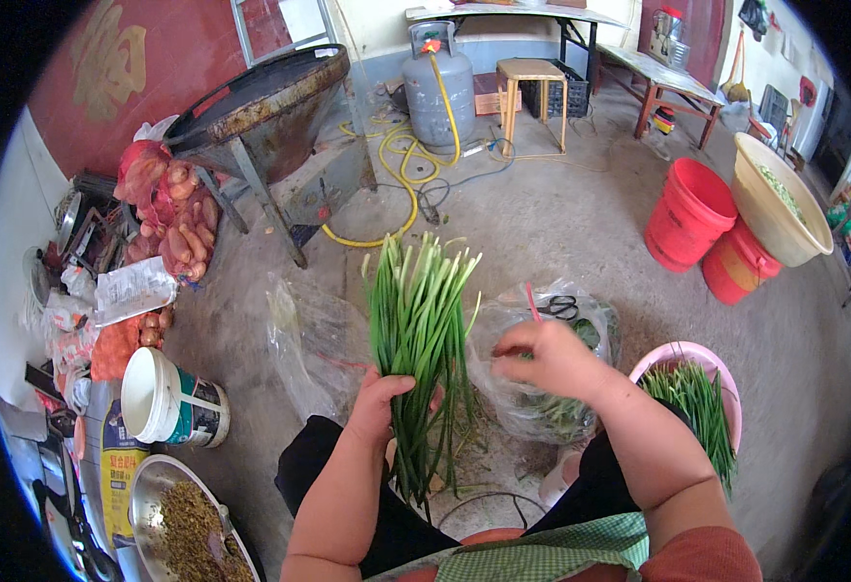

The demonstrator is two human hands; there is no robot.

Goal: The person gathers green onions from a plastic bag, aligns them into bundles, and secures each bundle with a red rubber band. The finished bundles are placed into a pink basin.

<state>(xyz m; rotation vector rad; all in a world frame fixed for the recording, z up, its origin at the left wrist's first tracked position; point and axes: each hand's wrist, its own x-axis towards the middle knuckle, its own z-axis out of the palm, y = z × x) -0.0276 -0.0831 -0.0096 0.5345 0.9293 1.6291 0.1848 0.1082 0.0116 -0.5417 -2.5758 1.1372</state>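
Note:
My left hand (385, 400) grips a bunch of green garlic chives (422, 313), pale cut ends up and leaf tips hanging between my knees. Nothing shows clearly in my right hand (542, 360), which is blurred, with curled fingers, above a clear plastic bag (549, 429) of leafy greens. Black-handled scissors (562, 308) and a red strip (532, 302) lie at the top of that bag. More chives (695, 407) fill a pink basin (734, 407) on the right. Another clear bag (309, 342) lies flat at the left of the bunch.
A white bucket (150, 393) and a metal bowl of brown crumbly matter (142, 509) stand at left. Red buckets (680, 218) and a cream basin (775, 225) stand at right. Ahead are a gas cylinder (436, 94), a yellow hose (414, 211), a stool (531, 70) and a wok stand (265, 196).

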